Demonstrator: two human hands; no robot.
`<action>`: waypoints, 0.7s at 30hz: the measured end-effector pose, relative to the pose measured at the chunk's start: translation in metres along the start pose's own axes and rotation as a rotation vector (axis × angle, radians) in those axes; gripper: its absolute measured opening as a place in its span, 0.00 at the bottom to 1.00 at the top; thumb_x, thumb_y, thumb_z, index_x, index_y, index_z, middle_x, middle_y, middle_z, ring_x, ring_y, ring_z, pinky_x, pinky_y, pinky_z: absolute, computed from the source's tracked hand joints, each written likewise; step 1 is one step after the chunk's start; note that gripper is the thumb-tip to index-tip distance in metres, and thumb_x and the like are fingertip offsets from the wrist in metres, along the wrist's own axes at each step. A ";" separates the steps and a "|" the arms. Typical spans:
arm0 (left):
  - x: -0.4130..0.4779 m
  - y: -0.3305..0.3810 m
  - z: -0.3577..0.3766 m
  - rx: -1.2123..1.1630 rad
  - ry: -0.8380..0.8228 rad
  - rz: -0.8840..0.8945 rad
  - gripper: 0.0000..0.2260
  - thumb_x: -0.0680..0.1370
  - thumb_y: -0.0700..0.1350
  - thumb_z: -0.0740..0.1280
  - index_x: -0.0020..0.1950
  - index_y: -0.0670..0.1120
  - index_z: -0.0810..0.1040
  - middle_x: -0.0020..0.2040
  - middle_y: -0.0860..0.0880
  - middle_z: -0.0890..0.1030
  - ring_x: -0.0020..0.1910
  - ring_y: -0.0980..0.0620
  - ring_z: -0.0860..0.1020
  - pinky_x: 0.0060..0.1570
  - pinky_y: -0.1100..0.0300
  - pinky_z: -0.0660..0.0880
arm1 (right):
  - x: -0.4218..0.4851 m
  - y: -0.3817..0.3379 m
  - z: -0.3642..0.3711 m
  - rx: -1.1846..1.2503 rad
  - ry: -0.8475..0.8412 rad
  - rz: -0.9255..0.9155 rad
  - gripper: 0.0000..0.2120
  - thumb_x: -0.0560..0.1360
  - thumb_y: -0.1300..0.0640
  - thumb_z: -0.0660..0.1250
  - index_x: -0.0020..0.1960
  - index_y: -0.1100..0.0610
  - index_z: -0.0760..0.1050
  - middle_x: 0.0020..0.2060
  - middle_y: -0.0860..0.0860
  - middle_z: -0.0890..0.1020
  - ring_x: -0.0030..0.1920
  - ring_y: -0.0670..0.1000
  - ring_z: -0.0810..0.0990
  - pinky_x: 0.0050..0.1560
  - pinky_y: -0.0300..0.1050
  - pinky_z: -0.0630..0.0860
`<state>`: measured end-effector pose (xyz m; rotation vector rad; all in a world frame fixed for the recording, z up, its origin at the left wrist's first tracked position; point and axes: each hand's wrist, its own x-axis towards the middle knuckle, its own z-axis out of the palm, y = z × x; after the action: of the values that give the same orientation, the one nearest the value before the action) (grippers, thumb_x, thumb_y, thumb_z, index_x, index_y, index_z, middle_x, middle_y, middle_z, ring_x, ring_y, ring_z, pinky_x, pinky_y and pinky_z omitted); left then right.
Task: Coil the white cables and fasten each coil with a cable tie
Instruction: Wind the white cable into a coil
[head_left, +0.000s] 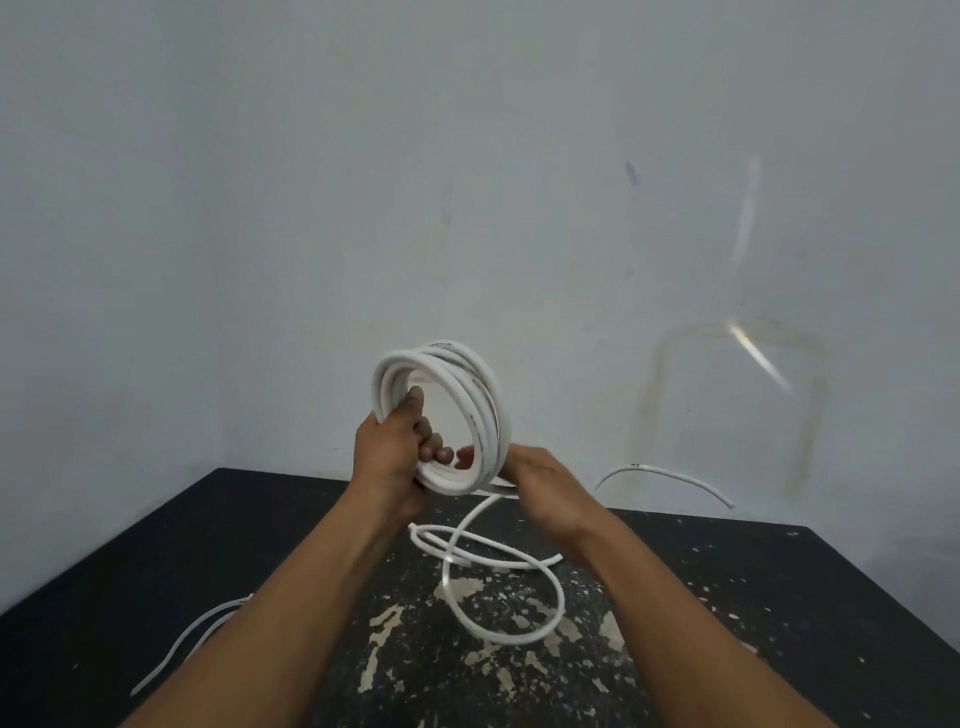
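1. The left hand (387, 457) held the white coil (441, 415) upright above the surface (727, 597), fingers (431, 447) clenched through its ring.
2. The right hand (540, 488) gripped the coil's lower right side.
3. The uncoiled cable (498, 587) looped loosely on the surface's middle.
4. Another cable (171, 654) lay near the left edge.
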<state>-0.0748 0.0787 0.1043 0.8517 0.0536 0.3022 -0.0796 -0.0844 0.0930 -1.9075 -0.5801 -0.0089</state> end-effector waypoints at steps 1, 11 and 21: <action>0.002 0.003 -0.001 -0.026 0.018 -0.018 0.13 0.83 0.44 0.65 0.41 0.45 0.67 0.27 0.49 0.61 0.21 0.54 0.62 0.23 0.60 0.68 | 0.001 0.005 0.003 -0.159 -0.011 0.005 0.14 0.84 0.54 0.60 0.55 0.51 0.85 0.51 0.45 0.87 0.55 0.43 0.83 0.58 0.40 0.77; 0.024 0.031 -0.046 0.003 0.095 -0.157 0.13 0.83 0.40 0.63 0.39 0.45 0.68 0.25 0.52 0.63 0.20 0.57 0.62 0.21 0.65 0.64 | -0.002 0.027 -0.026 -0.707 0.023 -0.137 0.05 0.78 0.57 0.68 0.47 0.48 0.81 0.40 0.46 0.84 0.41 0.48 0.80 0.44 0.48 0.78; 0.006 0.013 -0.053 0.193 -0.097 -0.372 0.24 0.85 0.41 0.58 0.30 0.39 0.79 0.23 0.46 0.75 0.19 0.50 0.76 0.21 0.62 0.77 | 0.000 0.019 -0.032 -0.618 0.450 -0.138 0.08 0.81 0.50 0.68 0.57 0.50 0.82 0.44 0.46 0.83 0.43 0.48 0.81 0.47 0.51 0.81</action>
<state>-0.0812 0.1272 0.0793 1.0268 0.1510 -0.0952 -0.0635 -0.1179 0.0895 -2.3457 -0.4221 -0.7644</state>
